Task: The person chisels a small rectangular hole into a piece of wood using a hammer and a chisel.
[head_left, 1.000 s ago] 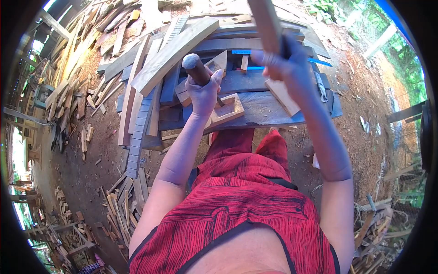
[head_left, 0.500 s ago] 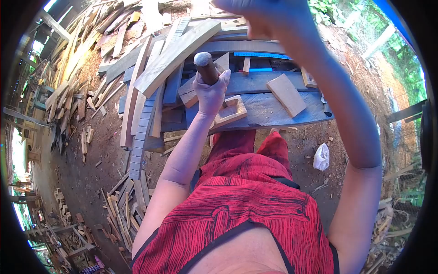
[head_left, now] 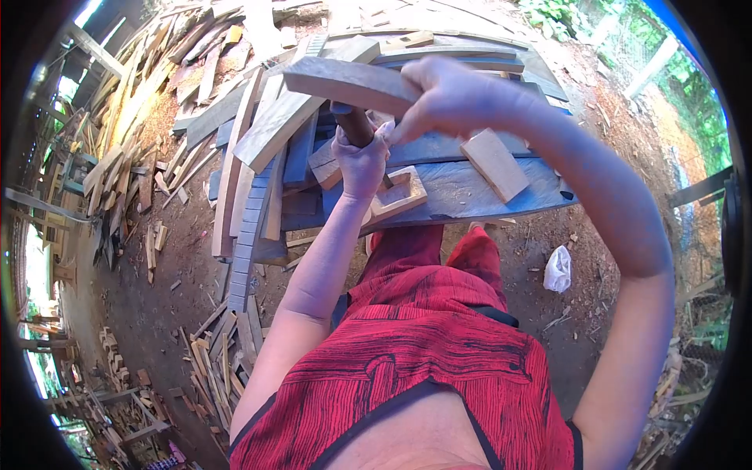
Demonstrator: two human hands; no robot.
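My left hand point(head_left: 362, 168) is wrapped around the upright dark handle of a chisel point(head_left: 354, 127). Below the fist, a bit of its blade points down at a hollowed wooden block point(head_left: 401, 197) on the bench. My right hand point(head_left: 454, 98), blurred by motion, grips one end of a thick wooden bar point(head_left: 337, 80). The bar's other end reaches left over the chisel, hiding the top of the handle.
The plank bench point(head_left: 458, 192) carries a plain rectangular block point(head_left: 495, 166) on the right. Long boards point(head_left: 301, 110) and a strip with cross lines point(head_left: 252, 211) lie at the left. Scrap wood point(head_left: 211, 352) and a white plastic bag point(head_left: 558, 270) are on the ground.
My right hand has come down and left from the top of the view, bringing the wooden bar over the chisel. My left hand stays in place on the handle.
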